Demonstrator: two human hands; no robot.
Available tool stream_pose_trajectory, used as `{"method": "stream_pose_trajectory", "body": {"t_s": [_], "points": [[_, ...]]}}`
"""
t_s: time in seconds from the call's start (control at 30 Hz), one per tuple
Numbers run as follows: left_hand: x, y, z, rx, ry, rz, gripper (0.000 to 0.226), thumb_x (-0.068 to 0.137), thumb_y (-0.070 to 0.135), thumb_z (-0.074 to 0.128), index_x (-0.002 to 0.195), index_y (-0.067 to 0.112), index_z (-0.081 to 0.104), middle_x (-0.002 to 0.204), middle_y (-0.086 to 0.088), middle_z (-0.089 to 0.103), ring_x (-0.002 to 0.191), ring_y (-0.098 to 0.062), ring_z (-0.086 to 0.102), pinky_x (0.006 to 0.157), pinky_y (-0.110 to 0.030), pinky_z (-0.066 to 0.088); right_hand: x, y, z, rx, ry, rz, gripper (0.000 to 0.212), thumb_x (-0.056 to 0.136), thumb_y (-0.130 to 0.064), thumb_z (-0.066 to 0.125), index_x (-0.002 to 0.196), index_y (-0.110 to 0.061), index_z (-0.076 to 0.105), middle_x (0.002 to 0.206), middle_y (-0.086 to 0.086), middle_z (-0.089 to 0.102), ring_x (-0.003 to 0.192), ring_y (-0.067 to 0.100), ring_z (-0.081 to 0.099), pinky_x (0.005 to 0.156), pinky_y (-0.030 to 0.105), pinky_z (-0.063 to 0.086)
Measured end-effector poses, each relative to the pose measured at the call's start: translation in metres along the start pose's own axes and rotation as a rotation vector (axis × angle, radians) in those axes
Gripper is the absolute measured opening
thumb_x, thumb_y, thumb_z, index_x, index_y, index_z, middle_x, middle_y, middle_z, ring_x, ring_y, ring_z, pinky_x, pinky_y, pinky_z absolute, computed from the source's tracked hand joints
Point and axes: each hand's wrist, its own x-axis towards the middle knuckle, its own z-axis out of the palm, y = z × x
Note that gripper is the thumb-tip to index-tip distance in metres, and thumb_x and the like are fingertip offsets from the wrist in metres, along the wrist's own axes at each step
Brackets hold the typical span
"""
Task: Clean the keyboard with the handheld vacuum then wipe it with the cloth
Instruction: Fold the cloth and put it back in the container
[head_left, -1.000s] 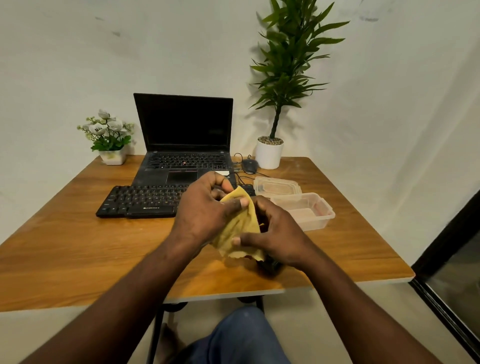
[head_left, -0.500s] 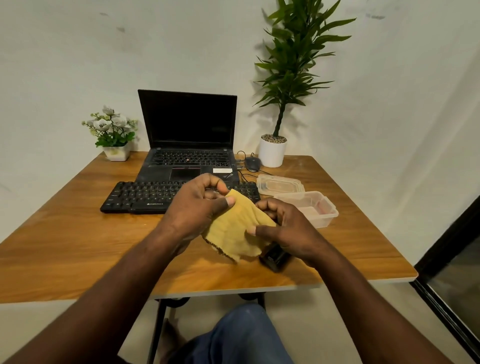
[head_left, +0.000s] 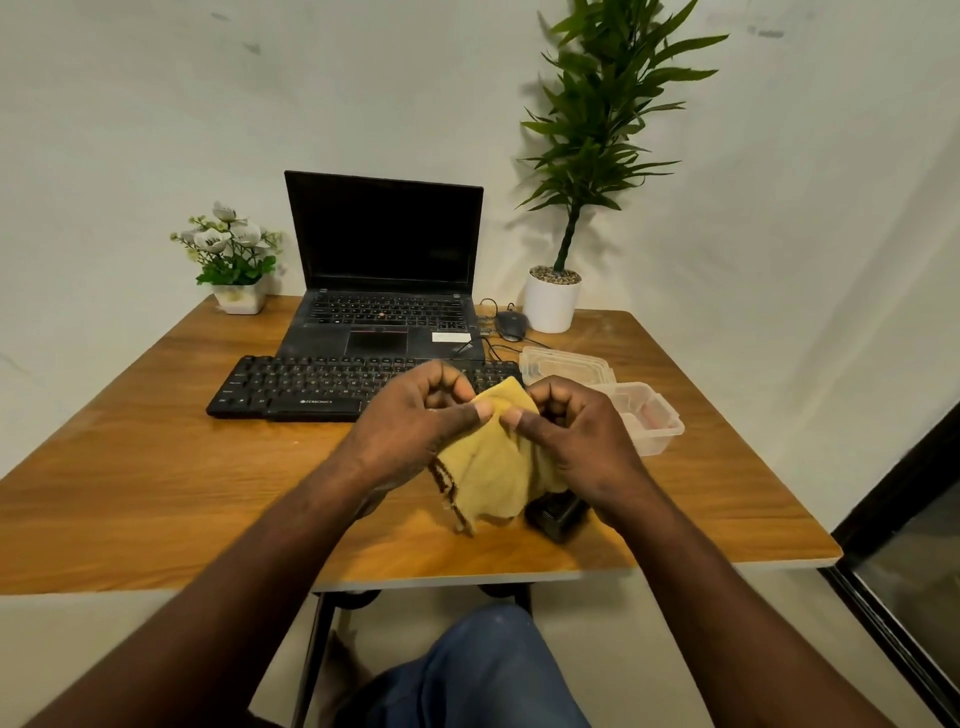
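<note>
1. The left hand (head_left: 415, 431) and right hand (head_left: 576, 441) have moved closer together than half a second ago. Then they were spread with the yellow cloth (head_left: 493, 467) opened flat between them. Now the thumbs nearly meet at its top edge.
2. Both hands are clamped on the cloth, each pinching the upper edge between thumb and curled fingers. The rest hangs down in loose folds, with the frayed dark-stitched edge at lower left.
3. The cloth is held in the air above the near part of the table (head_left: 156, 493) and is not on the keys. The black keyboard (head_left: 311, 387) lies just beyond the hands, and its right end is hidden behind them.
4. A small black device, probably the handheld vacuum (head_left: 556, 514), lies on the table under the right wrist, partly covered by the hanging cloth. Neither hand holds it, and it sits in the same spot as in the earlier frames.
5. Judgement: the vacuum is set down and the cloth is in both hands, so the vacuuming looks finished. The person seems to be regripping or folding the cloth to make a wiping pad. Wiping has not yet begun.
6. The next move probably needs the cloth carried forward onto the keys, keeping it clear of the open plastic container (head_left: 644, 415) to the right.
7. The laptop (head_left: 384, 291) behind the keyboard is unchanged.
</note>
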Motion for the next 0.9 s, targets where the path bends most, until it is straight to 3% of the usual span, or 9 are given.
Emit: {"method": "stream_pose_trajectory", "body": {"t_s": [0.07, 0.13, 0.27, 0.33, 0.43, 0.53, 0.63, 0.77, 0.9], "points": [[0.000, -0.005, -0.001, 0.056, -0.060, -0.024, 0.015, 0.093, 0.017, 0.074, 0.103, 0.011, 0.065, 0.066, 0.009, 0.061, 0.064, -0.007, 0.059, 0.066, -0.034, 0.049, 0.001, 0.002, -0.004, -0.007, 0.007, 0.028, 0.006, 0.092, -0.022, 0.077, 0.096, -0.019, 0.075, 0.093, -0.001, 0.077, 0.088, 0.015, 0.072, 0.076, 0.031, 0.058], [-0.001, -0.006, 0.002, 0.076, -0.077, -0.018, 0.013, 0.092, 0.014, 0.075, 0.102, 0.011, 0.066, 0.064, 0.009, 0.061, 0.063, -0.006, 0.059, 0.065, -0.033, 0.050, 0.002, 0.007, -0.006, -0.049, 0.009, 0.050, 0.005, 0.093, -0.023, 0.076, 0.097, -0.021, 0.075, 0.095, -0.003, 0.077, 0.092, 0.015, 0.073, 0.082, 0.038, 0.061], [0.002, -0.002, 0.012, 0.124, -0.059, 0.000, 0.012, 0.087, 0.018, 0.081, 0.096, 0.016, 0.073, 0.080, -0.005, 0.073, 0.073, -0.015, 0.068, 0.074, -0.042, 0.059, 0.000, 0.011, -0.012, -0.033, 0.061, 0.061, 0.004, 0.094, -0.022, 0.075, 0.098, -0.023, 0.076, 0.095, -0.003, 0.078, 0.091, 0.014, 0.073, 0.083, 0.040, 0.061], [0.006, 0.000, 0.016, 0.110, -0.070, -0.027, 0.021, 0.081, 0.027, 0.086, 0.095, 0.017, 0.074, 0.086, -0.010, 0.075, 0.079, -0.022, 0.072, 0.080, -0.048, 0.060, -0.002, 0.010, -0.016, 0.009, 0.054, 0.051, 0.006, 0.097, -0.020, 0.070, 0.098, -0.023, 0.076, 0.094, -0.004, 0.078, 0.090, 0.010, 0.072, 0.081, 0.034, 0.059], [0.009, 0.003, 0.020, 0.129, -0.103, -0.072, 0.047, 0.062, 0.047, 0.089, 0.092, 0.015, 0.074, 0.081, -0.007, 0.075, 0.077, -0.025, 0.071, 0.074, -0.044, 0.059, -0.002, 0.010, -0.021, -0.006, 0.032, 0.038, 0.015, 0.101, -0.018, 0.064, 0.097, -0.027, 0.075, 0.090, -0.011, 0.076, 0.087, 0.003, 0.068, 0.078, 0.030, 0.053], [0.013, 0.005, 0.024, 0.162, -0.138, -0.087, 0.037, 0.069, 0.036, 0.090, 0.088, 0.008, 0.074, 0.081, -0.007, 0.076, 0.077, -0.026, 0.073, 0.073, -0.041, 0.060, -0.003, 0.012, -0.027, -0.011, 0.006, -0.004, 0.022, 0.103, -0.015, 0.060, 0.098, -0.029, 0.075, 0.093, -0.012, 0.074, 0.092, 0.006, 0.065, 0.081, 0.030, 0.049], [0.013, 0.010, 0.026, 0.206, -0.175, -0.044, 0.024, 0.074, 0.024, 0.090, 0.084, 0.007, 0.075, 0.080, -0.006, 0.076, 0.074, -0.017, 0.072, 0.071, -0.033, 0.060, -0.004, 0.016, -0.030, 0.004, -0.003, -0.016, 0.024, 0.105, -0.014, 0.058, 0.101, -0.029, 0.075, 0.097, -0.011, 0.074, 0.095, 0.006, 0.064, 0.082, 0.027, 0.048], [0.011, 0.018, 0.031, 0.230, -0.213, 0.026, 0.022, 0.073, 0.022, 0.090, 0.082, 0.010, 0.074, 0.080, -0.005, 0.074, 0.073, -0.015, 0.070, 0.070, -0.031, 0.058, -0.005, 0.022, -0.029, 0.010, 0.007, -0.006, 0.021, 0.105, -0.017, 0.057, 0.103, -0.028, 0.075, 0.099, -0.009, 0.074, 0.095, 0.005, 0.065, 0.080, 0.021, 0.049], [0.012, 0.021, 0.035, 0.237, -0.150, 0.057, 0.020, 0.075, 0.024, 0.089, 0.082, 0.014, 0.074, 0.080, -0.005, 0.074, 0.071, -0.016, 0.069, 0.065, -0.032, 0.056, -0.006, 0.027, -0.033, 0.039, 0.016, 0.012, 0.016, 0.103, -0.018, 0.061, 0.109, -0.027, 0.073, 0.101, -0.010, 0.075, 0.095, 0.003, 0.068, 0.077, 0.018, 0.052]]}}
